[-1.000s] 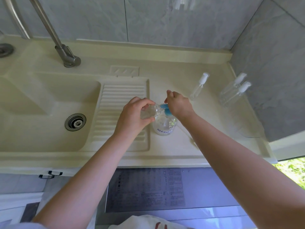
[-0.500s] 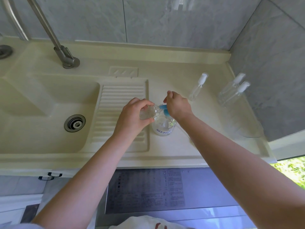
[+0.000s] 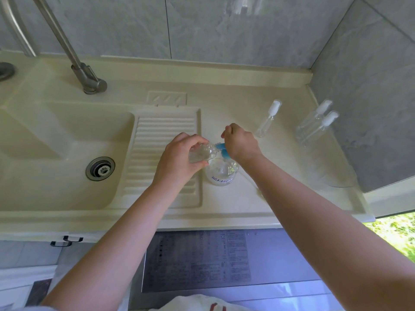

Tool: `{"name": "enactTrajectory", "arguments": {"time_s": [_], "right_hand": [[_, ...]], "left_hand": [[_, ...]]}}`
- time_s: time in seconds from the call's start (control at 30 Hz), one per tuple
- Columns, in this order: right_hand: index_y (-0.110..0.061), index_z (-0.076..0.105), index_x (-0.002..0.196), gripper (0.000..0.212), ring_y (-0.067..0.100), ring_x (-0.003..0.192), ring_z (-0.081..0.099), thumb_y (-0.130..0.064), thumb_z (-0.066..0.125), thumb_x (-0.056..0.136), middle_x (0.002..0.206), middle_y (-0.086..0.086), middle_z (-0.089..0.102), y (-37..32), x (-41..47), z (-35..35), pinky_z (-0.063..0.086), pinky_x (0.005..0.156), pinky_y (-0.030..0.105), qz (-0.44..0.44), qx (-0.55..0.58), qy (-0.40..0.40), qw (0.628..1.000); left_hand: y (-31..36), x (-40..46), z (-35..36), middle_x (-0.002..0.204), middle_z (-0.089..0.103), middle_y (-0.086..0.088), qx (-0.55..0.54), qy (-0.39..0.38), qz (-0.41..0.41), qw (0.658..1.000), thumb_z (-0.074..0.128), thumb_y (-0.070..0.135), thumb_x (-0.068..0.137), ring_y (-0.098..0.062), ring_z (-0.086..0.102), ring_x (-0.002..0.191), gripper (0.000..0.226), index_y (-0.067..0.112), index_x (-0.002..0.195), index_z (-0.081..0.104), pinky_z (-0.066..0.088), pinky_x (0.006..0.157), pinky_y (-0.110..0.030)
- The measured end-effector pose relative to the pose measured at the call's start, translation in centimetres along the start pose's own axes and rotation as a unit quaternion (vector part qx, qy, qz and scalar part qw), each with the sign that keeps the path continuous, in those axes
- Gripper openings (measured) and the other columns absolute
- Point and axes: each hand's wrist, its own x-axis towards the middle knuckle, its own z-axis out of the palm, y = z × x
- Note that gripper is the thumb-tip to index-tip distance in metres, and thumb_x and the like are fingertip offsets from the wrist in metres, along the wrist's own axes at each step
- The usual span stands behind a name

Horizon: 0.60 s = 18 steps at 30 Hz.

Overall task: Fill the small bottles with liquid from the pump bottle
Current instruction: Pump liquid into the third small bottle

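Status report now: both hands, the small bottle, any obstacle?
Left hand grips small bottle, tilted at blue pump nozzle. Right hand on pump bottle head. Three capped bottles stand apart; nothing blocking.

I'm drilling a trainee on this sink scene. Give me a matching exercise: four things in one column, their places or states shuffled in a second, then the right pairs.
Column one:
1. small bottle
2. pump bottle
3. pair of capped bottles
4. drain

Column two:
A. in the sink basin
B. on the counter under the right hand
C. tilted, gripped by the left hand
D. near the right wall

Pairs: 1-C, 2-B, 3-D, 4-A
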Motion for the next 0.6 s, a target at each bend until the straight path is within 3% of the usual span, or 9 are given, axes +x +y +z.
{"name": "enactTrajectory", "arguments": {"time_s": [0.23, 0.3, 0.43, 0.6], "right_hand": [[-0.011, 0.058, 0.118, 0.043, 0.037, 0.105, 0.058, -0.035, 0.028, 0.100, 0.118, 0.013, 0.062, -0.1, 0.3, -1.1, 0.047, 0.099, 0.046, 0.028, 0.024, -0.068, 0.997], [-0.012, 0.060, 0.116, 0.048, 0.036, 0.103, 0.060, -0.040, 0.025, 0.099, 0.115, 0.012, 0.063, -0.3, 0.3, -1.4, 0.047, 0.099, 0.046, 0.028, 0.023, -0.072, 0.997], [-0.010, 0.060, 0.114, 0.041, 0.037, 0.104, 0.058, -0.029, 0.027, 0.098, 0.114, 0.013, 0.063, 0.0, 0.4, -0.8, 0.048, 0.097, 0.045, 0.012, 0.023, -0.052, 0.998], [-0.019, 0.059, 0.112, 0.043, 0.037, 0.100, 0.059, -0.038, 0.023, 0.100, 0.107, 0.013, 0.064, 0.3, 0.2, -0.1, 0.050, 0.093, 0.045, 0.008, 0.049, 0.004, 0.999]], "left_hand": [[0.3, -0.1, -0.3, 0.094, 0.058, 0.005, -0.006, 0.002, -0.005, 1.000, 0.089, 0.014, 0.059, -0.010, 0.061, 0.087, 0.051, 0.027, 0.105, 0.070, 0.051, 0.088, -0.027], [0.2, -0.2, -0.4, 0.094, 0.058, 0.005, -0.007, 0.005, -0.006, 1.000, 0.089, 0.013, 0.059, -0.009, 0.061, 0.087, 0.051, 0.027, 0.105, 0.071, 0.051, 0.089, -0.025], [0.2, -0.2, -0.4, 0.094, 0.059, 0.004, -0.015, 0.006, -0.007, 1.000, 0.089, 0.014, 0.059, -0.010, 0.062, 0.088, 0.051, 0.027, 0.105, 0.071, 0.051, 0.089, -0.024], [0.3, -0.1, -0.1, 0.095, 0.059, 0.004, -0.017, 0.003, -0.006, 1.000, 0.090, 0.015, 0.060, -0.011, 0.062, 0.086, 0.051, 0.027, 0.105, 0.070, 0.051, 0.088, -0.024]]}}
